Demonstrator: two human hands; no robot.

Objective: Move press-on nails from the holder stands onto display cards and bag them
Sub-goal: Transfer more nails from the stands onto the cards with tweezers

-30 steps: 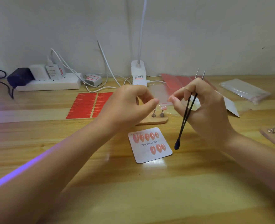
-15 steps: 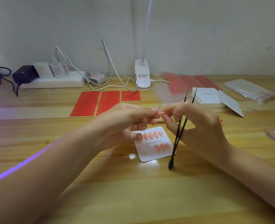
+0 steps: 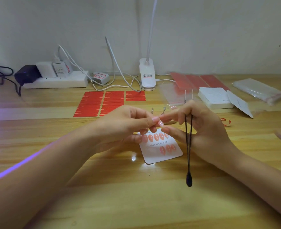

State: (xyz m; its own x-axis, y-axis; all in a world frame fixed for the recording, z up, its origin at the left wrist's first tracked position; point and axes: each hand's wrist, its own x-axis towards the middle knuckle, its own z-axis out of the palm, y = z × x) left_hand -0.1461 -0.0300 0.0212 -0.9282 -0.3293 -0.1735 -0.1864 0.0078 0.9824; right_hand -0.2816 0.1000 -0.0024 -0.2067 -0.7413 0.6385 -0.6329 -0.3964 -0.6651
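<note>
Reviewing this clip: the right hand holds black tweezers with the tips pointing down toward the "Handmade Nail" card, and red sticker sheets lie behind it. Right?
Not quite. In the head view the right hand holds the tweezers tips up; the rounded end hangs down beside the card. The red sticker sheets do lie behind.

A pale wooden desk [image 3: 103, 204] (glossy, streaked with violet light at the left) meets a plain white wall [image 3: 219, 30]

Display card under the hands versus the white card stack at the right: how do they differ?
The display card lies single and flat near the hands, bearing orange-pink nails; the card stack sits farther back, piled thick, with no nails visible. Both are white, printed, and rest on the wooden table.
</note>
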